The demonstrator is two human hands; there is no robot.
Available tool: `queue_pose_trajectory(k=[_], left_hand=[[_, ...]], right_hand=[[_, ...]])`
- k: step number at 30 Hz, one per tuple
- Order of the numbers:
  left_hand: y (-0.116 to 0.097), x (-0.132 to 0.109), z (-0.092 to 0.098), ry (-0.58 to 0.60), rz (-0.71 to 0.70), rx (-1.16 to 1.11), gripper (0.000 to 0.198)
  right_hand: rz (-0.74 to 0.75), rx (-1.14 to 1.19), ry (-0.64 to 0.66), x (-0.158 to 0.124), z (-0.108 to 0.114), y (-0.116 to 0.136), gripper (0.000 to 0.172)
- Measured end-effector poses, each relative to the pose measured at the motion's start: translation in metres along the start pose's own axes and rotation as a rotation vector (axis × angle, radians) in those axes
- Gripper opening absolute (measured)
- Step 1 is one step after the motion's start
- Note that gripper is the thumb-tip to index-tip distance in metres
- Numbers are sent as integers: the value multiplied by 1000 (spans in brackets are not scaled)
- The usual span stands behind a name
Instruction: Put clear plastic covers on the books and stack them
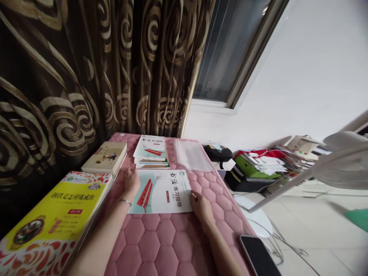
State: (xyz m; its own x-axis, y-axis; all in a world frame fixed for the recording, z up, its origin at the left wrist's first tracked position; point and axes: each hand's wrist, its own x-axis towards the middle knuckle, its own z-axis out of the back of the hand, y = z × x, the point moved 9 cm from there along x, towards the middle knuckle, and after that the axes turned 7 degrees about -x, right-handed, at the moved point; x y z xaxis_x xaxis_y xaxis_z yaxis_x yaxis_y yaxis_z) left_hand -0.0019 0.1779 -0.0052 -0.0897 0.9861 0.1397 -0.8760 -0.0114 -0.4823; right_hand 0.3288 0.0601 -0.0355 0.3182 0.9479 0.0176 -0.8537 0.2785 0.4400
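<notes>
A thin calligraphy practice book [163,191] with a white and pale-green cover and a red picture lies sideways in front of me on the pink quilted surface [149,241]. My left hand [132,184], a bracelet on its wrist, has its fingers curled at the book's left edge. At the opposite edge, my right hand [201,205] grips with bent fingers and thumb. Just beyond the book is a small stack of similar booklets [151,151]. A clear plastic sleeve [191,155] lies to the right of that stack.
Left are a yellow-covered book stack [66,207] and smaller beige books [105,157]. A phone [258,255] rests near the right edge. Past that edge stand a white fan or lamp [287,184] and piled papers [267,163]. A black case [217,152] sits by the wall; a patterned curtain [152,69] hangs behind.
</notes>
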Motion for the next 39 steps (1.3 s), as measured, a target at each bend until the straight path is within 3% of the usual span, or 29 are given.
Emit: queue_pose_trajectory(k=[4,8,9,11,16,19,24,28,33,39], left_hand=[[-18,-49,6,-5,-121,34,37],[-59,-117,-15,157,-429,-16,16],[-68,-133,-19,190,-529,-44,21],[-72,-150,-23,193,-585,-72,32],[-58,-143,-22,190,-515,-23,38],[-59,-139,-19,191,-548,-22,38],[-63,-141,-15,177,-569,-14,31],[-65,-143,-16,182,-570,-3,33],[-53,-141,-7,144,-509,-1,28],[-6,-135,24,51,-286,109,26]], right_hand=[[35,-27,-6,-2,4,6,39],[11,-42,-29,-4,3,5,37],[5,-42,-30,-4,2,4,36],[-3,-35,-27,-4,2,3,36],[12,-139,-73,-13,16,4,35],[190,-204,-158,-30,23,32,31],[606,-114,-78,-70,-9,100,24],[650,-130,-32,-75,-32,120,24],[597,-143,-47,-69,-27,105,23],[391,-218,-91,-60,0,44,22]])
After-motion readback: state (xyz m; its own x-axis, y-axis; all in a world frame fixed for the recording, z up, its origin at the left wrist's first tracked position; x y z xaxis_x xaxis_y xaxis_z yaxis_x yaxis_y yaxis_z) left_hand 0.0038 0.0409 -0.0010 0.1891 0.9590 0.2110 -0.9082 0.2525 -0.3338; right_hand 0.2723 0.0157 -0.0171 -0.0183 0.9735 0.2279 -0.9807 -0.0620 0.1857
